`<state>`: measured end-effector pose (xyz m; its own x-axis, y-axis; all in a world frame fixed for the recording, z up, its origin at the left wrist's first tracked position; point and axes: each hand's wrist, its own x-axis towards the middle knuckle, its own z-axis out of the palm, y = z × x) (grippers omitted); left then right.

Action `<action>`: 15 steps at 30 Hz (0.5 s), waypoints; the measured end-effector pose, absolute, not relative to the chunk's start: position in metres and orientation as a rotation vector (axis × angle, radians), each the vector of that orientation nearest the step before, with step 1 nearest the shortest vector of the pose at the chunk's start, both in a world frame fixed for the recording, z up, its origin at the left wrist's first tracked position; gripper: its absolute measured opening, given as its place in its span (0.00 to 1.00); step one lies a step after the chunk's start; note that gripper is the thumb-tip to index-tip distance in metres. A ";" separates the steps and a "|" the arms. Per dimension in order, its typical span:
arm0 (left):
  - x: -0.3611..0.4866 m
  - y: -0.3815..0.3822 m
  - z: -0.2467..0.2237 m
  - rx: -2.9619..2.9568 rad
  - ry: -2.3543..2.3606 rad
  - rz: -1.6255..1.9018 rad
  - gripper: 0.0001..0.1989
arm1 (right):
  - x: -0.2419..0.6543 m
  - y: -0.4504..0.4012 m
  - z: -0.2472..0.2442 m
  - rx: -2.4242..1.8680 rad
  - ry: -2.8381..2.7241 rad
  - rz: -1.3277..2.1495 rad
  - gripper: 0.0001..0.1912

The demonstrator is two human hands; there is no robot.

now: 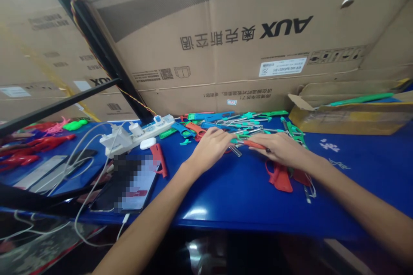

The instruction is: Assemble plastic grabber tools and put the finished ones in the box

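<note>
Over the middle of the blue table my left hand (213, 144) is closed, its fingertips pinched at a small teal-green plastic piece (238, 141). Facing it, my right hand (280, 148) wraps round an orange-handled tool (256, 144) with a dark end; its working tip is hidden. The two hands nearly meet. Behind them spreads a heap of green and blue plastic parts with clear and metallic rods (240, 123). Below my right hand lie flat red plastic pieces (280, 177), and a clear tube piece (235, 151) rests just under my left fingertips.
A white power strip (151, 131) with chargers and cables stands left of the heap. Near it lie a tablet-like device (138, 184) and a red plastic part (158, 160). An open cardboard box (348, 118) sits at right. Large cartons (226, 4) wall the back; a black frame (106, 51) rises left.
</note>
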<state>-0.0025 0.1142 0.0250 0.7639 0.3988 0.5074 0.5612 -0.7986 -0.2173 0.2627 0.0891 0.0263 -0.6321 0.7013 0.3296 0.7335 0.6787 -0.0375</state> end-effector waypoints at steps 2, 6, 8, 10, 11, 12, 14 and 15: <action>-0.001 0.113 0.024 -2.605 -0.740 -0.622 0.11 | 0.260 0.088 0.026 -1.149 -2.575 -0.144 0.17; 0.006 0.108 0.021 -2.628 -0.688 -0.600 0.12 | 0.252 0.084 0.028 -1.131 -2.628 -0.137 0.16; 0.010 0.105 0.020 -2.629 -0.658 -0.598 0.11 | 0.248 0.083 0.028 -1.119 -2.649 -0.132 0.16; 0.013 0.102 0.020 -2.630 -0.638 -0.600 0.11 | 0.246 0.082 0.029 -1.130 -2.645 -0.139 0.16; 0.014 0.101 0.021 -2.627 -0.634 -0.603 0.11 | 0.247 0.082 0.029 -1.136 -2.637 -0.144 0.16; 0.014 0.100 0.022 -2.617 -0.638 -0.606 0.11 | 0.247 0.082 0.029 -1.141 -2.623 -0.153 0.17; 0.014 0.099 0.025 -2.587 -0.656 -0.607 0.12 | 0.249 0.081 0.029 -1.152 -2.597 -0.189 0.17; 0.014 0.099 0.026 -2.573 -0.665 -0.604 0.12 | 0.250 0.081 0.029 -1.158 -2.593 -0.214 0.18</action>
<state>0.0137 0.0991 0.0263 0.7922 0.3513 0.4990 0.5304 -0.8008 -0.2782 0.2500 0.0809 0.0294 -0.6334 0.7031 0.3233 0.7465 0.6651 0.0161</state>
